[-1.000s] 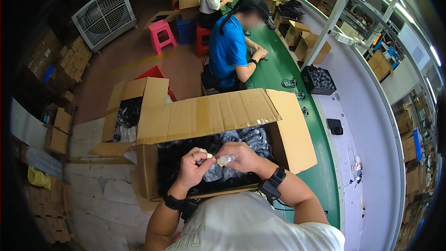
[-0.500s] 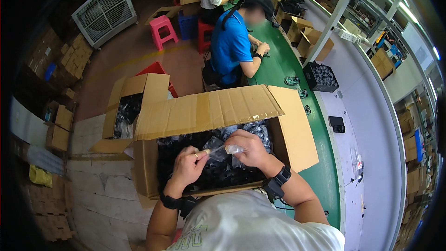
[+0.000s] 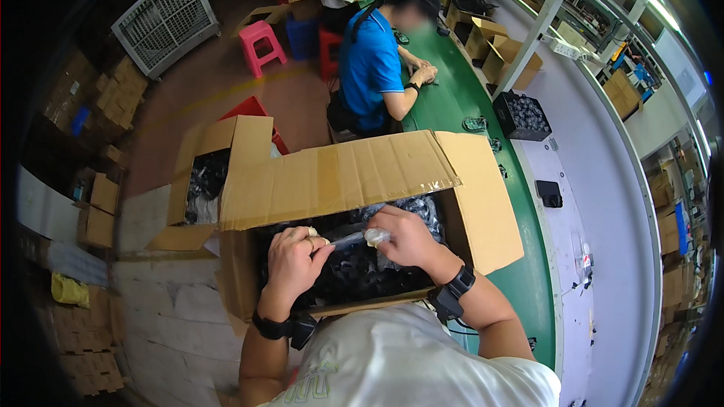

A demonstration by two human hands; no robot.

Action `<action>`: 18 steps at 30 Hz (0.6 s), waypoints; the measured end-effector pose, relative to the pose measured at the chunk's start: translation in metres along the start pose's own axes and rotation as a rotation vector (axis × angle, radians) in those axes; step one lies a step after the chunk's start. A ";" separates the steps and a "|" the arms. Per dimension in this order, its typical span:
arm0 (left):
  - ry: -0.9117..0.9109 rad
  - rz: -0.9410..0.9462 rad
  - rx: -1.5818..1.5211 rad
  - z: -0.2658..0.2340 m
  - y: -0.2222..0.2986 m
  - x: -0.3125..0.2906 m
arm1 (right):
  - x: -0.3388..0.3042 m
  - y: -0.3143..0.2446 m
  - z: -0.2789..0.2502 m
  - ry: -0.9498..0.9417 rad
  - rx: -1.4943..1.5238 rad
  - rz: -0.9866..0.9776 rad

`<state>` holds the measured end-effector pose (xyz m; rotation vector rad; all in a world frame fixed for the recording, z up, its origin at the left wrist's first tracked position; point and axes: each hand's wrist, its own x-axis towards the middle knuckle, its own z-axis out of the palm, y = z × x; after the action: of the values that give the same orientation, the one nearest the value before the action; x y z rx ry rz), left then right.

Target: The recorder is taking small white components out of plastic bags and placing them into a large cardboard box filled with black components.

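Note:
Over an open cardboard box (image 3: 343,181), my two hands hold a clear plastic bag (image 3: 350,239) stretched between them. My left hand (image 3: 294,262) pinches one end, its fingers closed. My right hand (image 3: 407,237) is closed on the other end, with crumpled clear film bunched at its fingertips. Pale covers show on some fingertips of both hands. Below them the box is filled with black parts (image 3: 358,279), many seemingly in clear bags; their exact kind cannot be made out. Whether the held bag contains anything is not visible.
A second open box (image 3: 249,143) with dark bagged parts stands at the left. A green work surface (image 3: 452,98) runs along the right, where a person in blue (image 3: 373,68) works. A black bin of round parts (image 3: 522,115) and a pink stool (image 3: 262,47) stand farther off.
My left hand has shifted slightly left and up, its fingers curling more. The bag between my hands is pulled into a tighter, flatter strip. My right hand stays nearly in place.

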<state>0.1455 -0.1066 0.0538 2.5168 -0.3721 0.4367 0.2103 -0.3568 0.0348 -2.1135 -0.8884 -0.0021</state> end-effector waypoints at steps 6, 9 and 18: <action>0.154 -0.117 -0.491 0.020 0.013 0.007 | -0.001 0.007 0.006 0.092 0.283 -0.078; -0.076 -0.210 -1.022 0.052 0.021 -0.003 | 0.001 -0.004 0.013 -0.063 0.605 -0.205; -0.415 -0.227 -0.186 0.056 -0.026 0.015 | -0.006 0.018 -0.018 0.199 0.362 -0.008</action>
<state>0.1805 -0.1196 0.0029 2.4178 -0.2615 -0.2048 0.2219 -0.3799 0.0325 -1.7386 -0.7184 -0.0508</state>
